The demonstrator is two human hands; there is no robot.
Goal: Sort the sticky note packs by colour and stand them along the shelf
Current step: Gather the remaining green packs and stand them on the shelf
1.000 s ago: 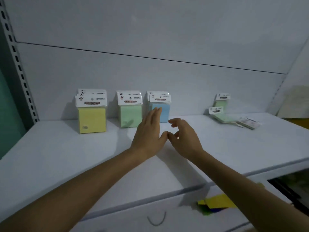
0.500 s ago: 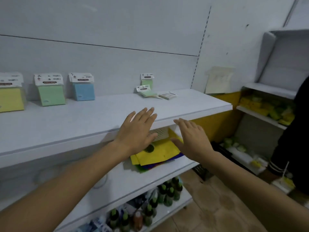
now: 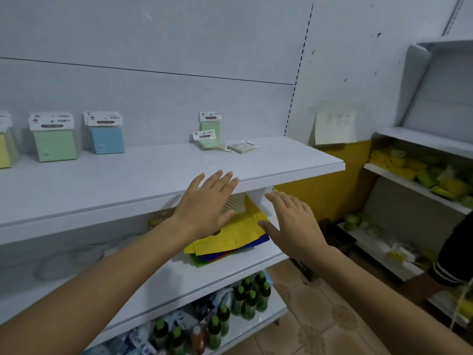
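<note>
Along the back of the top shelf (image 3: 153,180) we see three packs standing upright: a yellow pack (image 3: 5,152) at the left edge of view, a green pack (image 3: 55,146) beside it, then a blue pack (image 3: 107,139). Farther right, apart from these, a small green pack (image 3: 210,126) stands against the wall, with a flat green pack (image 3: 208,142) and a pale pack (image 3: 243,146) lying before it. We note the left hand (image 3: 204,208) flat over the shelf's front edge, fingers straight, holding nothing. The right hand (image 3: 294,224) is likewise spread, palm down and empty, lower than the shelf edge. Both hands are well apart from every pack; the flat ones lie nearest, beyond the left fingertips. Yellow sheets (image 3: 238,234) lie on the lower shelf beneath the hands.
</note>
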